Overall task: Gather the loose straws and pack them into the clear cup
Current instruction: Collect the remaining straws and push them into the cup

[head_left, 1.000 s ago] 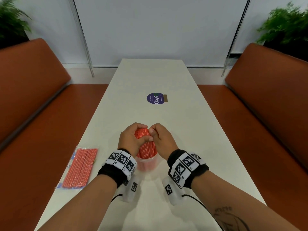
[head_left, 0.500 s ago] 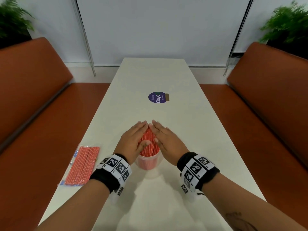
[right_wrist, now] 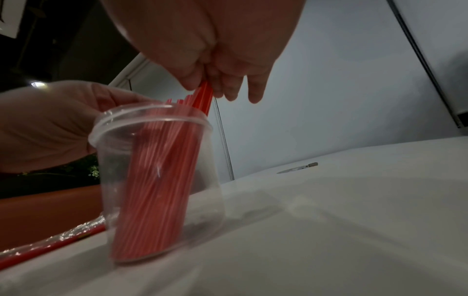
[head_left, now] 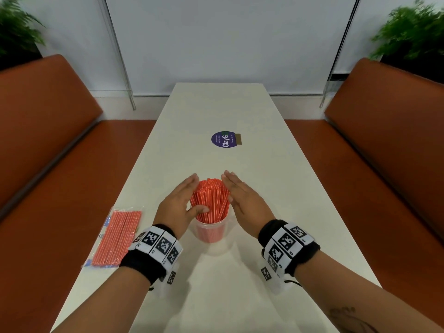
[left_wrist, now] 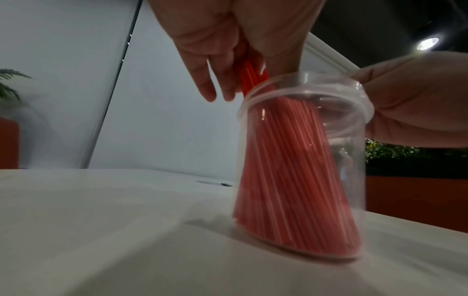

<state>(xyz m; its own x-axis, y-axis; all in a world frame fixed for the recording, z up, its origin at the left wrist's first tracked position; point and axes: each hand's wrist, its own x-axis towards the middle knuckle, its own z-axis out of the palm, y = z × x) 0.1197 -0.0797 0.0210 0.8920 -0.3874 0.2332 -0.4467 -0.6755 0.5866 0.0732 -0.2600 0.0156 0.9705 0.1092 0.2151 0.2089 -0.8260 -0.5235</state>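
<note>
Forearms: two bare forearms reach up from the near edge of the white table, each with a black wristband carrying white square-coded markers.
Clear cup: the clear cup stands on the table between the two wrists, near the table's near end. It is round, see-through plastic with a rolled rim.
Straws: a thick bundle of red straws with thin white stripes stands in the cup, fanning wider above the rim.
Left hand: the left hand has flat, straight fingers against the left side of the bundle, with the thumb lying across its front.
Right hand: the right hand is flat, fingers straight and together, beside the right side of the bundle. Whether it touches cannot be told from the head view.
Wrist views only: from table level the straws lean inside the cup, leaving clear room on one side, and each view shows fingertips at the straws above the rim.
Packet: left of the cup, at the table's left edge, lies a clear plastic packet of red straws.
Open room: bare tabletop runs right of the cup and beyond it.
Sticker: beyond the cup, well apart, a round purple sticker lies flat on the table.
Benches: smooth orange-brown benches flank the table.
</note>
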